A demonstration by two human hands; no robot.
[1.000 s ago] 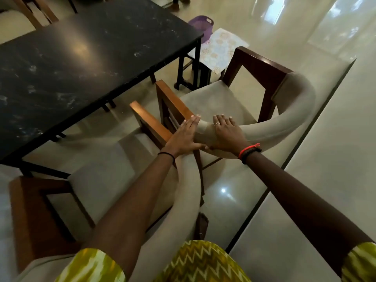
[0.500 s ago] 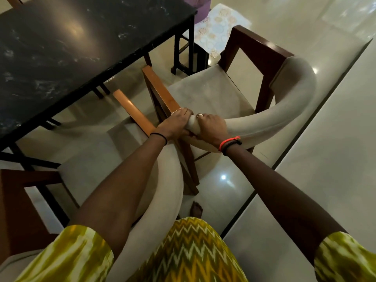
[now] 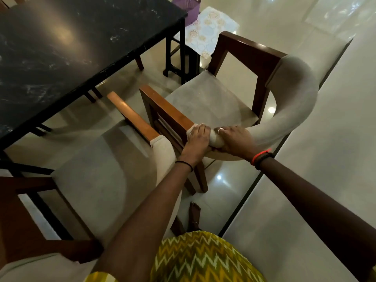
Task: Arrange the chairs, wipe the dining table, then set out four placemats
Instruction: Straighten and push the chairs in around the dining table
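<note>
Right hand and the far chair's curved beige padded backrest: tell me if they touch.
Touching. The head view shows the right hand wrapped over the curved beige padded backrest, fingers curled around its end beside the left hand.

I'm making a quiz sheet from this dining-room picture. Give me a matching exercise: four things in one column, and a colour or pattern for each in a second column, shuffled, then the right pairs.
Things:
1. dining table
2. basket
3. band on the right wrist
4. placemat

Colours or patterns:
A. purple
B. pale with round floral motifs
C. black with pale marbling
D. orange-red

Pairs: 1-C, 2-A, 3-D, 4-B
</note>
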